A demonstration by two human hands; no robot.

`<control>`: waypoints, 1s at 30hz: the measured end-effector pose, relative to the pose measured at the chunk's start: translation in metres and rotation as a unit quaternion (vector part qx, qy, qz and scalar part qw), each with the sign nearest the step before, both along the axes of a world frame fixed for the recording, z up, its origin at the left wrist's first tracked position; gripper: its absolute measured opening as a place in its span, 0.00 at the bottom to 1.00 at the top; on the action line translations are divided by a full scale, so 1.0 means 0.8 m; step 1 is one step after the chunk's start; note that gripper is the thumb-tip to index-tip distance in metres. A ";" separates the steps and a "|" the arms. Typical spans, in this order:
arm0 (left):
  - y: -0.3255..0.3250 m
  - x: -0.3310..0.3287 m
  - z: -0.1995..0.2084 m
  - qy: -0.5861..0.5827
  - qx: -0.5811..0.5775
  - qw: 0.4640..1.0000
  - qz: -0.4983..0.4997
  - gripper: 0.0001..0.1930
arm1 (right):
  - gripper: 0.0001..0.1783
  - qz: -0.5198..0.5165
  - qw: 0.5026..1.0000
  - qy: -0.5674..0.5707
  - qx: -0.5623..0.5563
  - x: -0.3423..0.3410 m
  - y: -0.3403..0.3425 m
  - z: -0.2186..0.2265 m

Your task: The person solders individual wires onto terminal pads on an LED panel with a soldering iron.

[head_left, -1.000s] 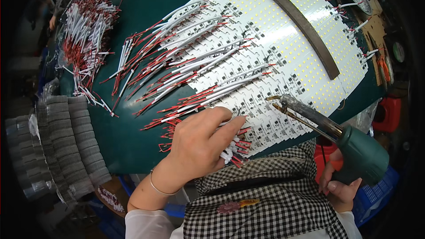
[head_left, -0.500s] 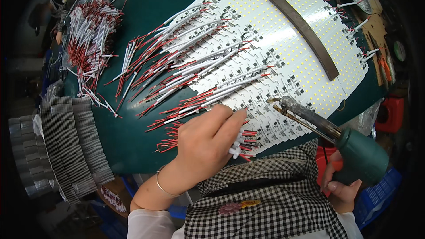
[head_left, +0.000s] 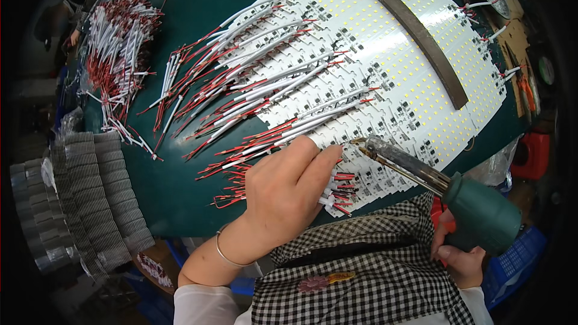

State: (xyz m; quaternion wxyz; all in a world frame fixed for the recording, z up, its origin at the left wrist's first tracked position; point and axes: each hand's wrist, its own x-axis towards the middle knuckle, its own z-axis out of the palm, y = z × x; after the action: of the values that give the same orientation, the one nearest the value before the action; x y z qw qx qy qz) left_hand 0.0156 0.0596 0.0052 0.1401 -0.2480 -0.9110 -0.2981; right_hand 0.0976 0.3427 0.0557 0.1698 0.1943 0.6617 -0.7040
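My left hand (head_left: 283, 183) is closed around a bundle of short red and white wires (head_left: 344, 191), whose red ends stick out on both sides. Its thumb and forefinger pinch close to the edge of white LED circuit boards (head_left: 385, 114), laid side by side in a sheet. My right hand (head_left: 460, 259) grips a green-handled soldering gun (head_left: 484, 213) pointing up and left. The gun's tip lies over the boards, just right of my left fingertips; whether it touches is too small to tell. Rows of wires (head_left: 289, 87) lie across the boards' left part, up from my left hand.
A dark curved bar (head_left: 415, 33) lies across the boards. More wires are heaped (head_left: 120, 45) at the far left of the green table (head_left: 180, 204). Stacked grey ribbed strips (head_left: 99, 195) stand at the left edge. A red container (head_left: 531, 155) and blue basket (head_left: 512, 265) sit at right.
The soldering gun has moved left, bringing its tip close to my left fingertips. My left hand has shifted slightly right with the wire bundle.
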 end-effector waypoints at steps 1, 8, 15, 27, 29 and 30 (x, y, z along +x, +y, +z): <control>0.000 0.000 0.000 0.000 0.004 1.000 -0.002 0.19 | 0.36 0.000 1.000 0.000 0.001 0.001 0.001 -0.001; -0.001 0.000 0.000 -0.001 0.009 1.000 0.001 0.18 | 0.37 0.075 0.995 0.046 0.039 0.005 0.010 -0.016; 0.002 -0.001 0.000 0.009 -0.001 1.000 -0.002 0.19 | 0.26 0.101 0.987 0.059 0.113 0.004 0.002 -0.014; 0.002 0.000 -0.001 0.033 -0.029 0.999 -0.003 0.17 | 0.31 0.052 0.995 0.064 0.056 0.001 0.007 -0.013; 0.003 0.000 -0.002 0.035 -0.031 0.999 -0.003 0.17 | 0.33 0.034 0.998 0.042 0.031 -0.001 0.007 -0.006; 0.003 0.000 -0.002 0.037 -0.033 0.999 -0.004 0.17 | 0.35 0.017 1.000 0.021 0.009 -0.002 0.006 -0.002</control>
State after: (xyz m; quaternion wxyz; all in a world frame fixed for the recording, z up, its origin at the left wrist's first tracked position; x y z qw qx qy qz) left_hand 0.0153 0.0621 0.0038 0.1642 -0.2665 -0.9136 -0.2595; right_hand 0.0957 0.3476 0.0540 0.1662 0.1695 0.6745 -0.6990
